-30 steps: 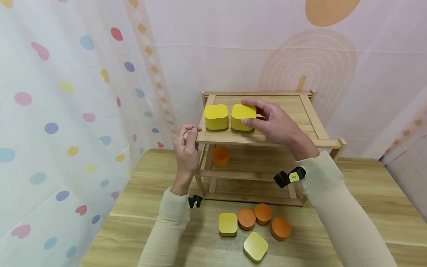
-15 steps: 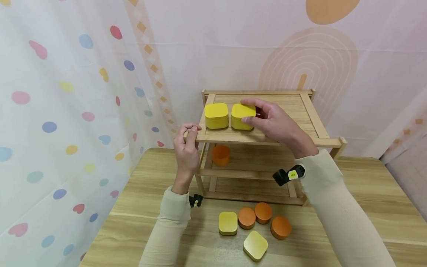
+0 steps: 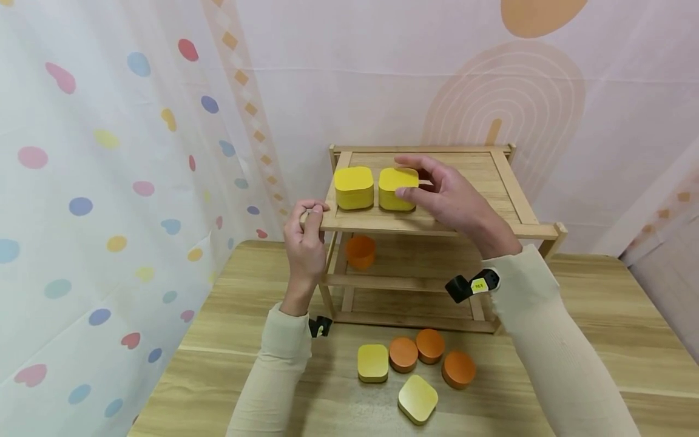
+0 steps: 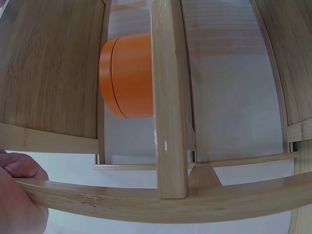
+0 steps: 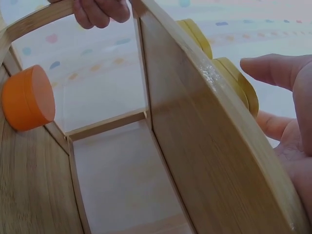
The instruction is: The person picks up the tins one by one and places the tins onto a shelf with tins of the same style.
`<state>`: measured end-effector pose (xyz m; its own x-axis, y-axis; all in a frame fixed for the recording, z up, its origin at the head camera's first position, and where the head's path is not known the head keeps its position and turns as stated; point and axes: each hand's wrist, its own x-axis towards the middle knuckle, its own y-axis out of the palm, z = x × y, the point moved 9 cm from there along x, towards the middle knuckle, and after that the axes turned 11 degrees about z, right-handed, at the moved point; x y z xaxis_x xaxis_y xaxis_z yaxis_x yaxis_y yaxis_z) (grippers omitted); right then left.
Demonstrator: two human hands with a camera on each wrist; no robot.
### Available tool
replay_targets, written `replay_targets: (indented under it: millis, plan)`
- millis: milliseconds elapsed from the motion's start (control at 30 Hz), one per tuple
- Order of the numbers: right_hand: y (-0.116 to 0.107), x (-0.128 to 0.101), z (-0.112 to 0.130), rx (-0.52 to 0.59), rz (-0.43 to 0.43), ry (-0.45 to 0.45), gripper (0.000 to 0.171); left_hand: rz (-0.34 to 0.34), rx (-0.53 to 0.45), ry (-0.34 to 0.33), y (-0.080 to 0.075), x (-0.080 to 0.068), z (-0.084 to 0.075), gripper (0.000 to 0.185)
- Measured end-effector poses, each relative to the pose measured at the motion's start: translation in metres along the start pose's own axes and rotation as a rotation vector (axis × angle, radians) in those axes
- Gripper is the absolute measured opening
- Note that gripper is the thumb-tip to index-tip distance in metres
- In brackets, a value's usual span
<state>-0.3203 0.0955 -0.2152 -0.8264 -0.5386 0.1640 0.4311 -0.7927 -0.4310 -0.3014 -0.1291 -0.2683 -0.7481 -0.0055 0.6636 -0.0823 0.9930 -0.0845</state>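
Note:
Two yellow rounded-square boxes stand side by side on the top tier of a wooden shelf rack [image 3: 469, 179]. The left box [image 3: 354, 189] sits near the rack's left side. Beside the right box [image 3: 397, 195] is my right hand [image 3: 450, 197], its thumb at the front and index finger raised just above the lid. In the right wrist view, thumb and fingers spread loosely around that box [image 5: 239, 87]. My left hand [image 3: 306, 243] grips the rack's left side rail, also seen in the left wrist view with the rail [image 4: 97, 197] in its fingers.
An orange round box [image 3: 360, 252] stands on the middle tier, at left. On the table [image 3: 218, 364] in front lie two yellow rounded-square pieces [image 3: 373, 363] and three orange round pieces [image 3: 459, 369]. A patterned curtain [image 3: 349, 73] hangs behind the rack.
My right index finger has lifted slightly off the right yellow box's lid. Both boxes and my left hand keep their places; the head view has tilted a little.

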Motion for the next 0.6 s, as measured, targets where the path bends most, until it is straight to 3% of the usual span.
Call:
replay_targets:
  millis: [600]
  plan:
    - [-0.0104,-0.0102,0.0087,-0.049,-0.146,-0.082,0.047,0.001,0.002,0.002,0.0017,0.0006,0.0012,0.028]
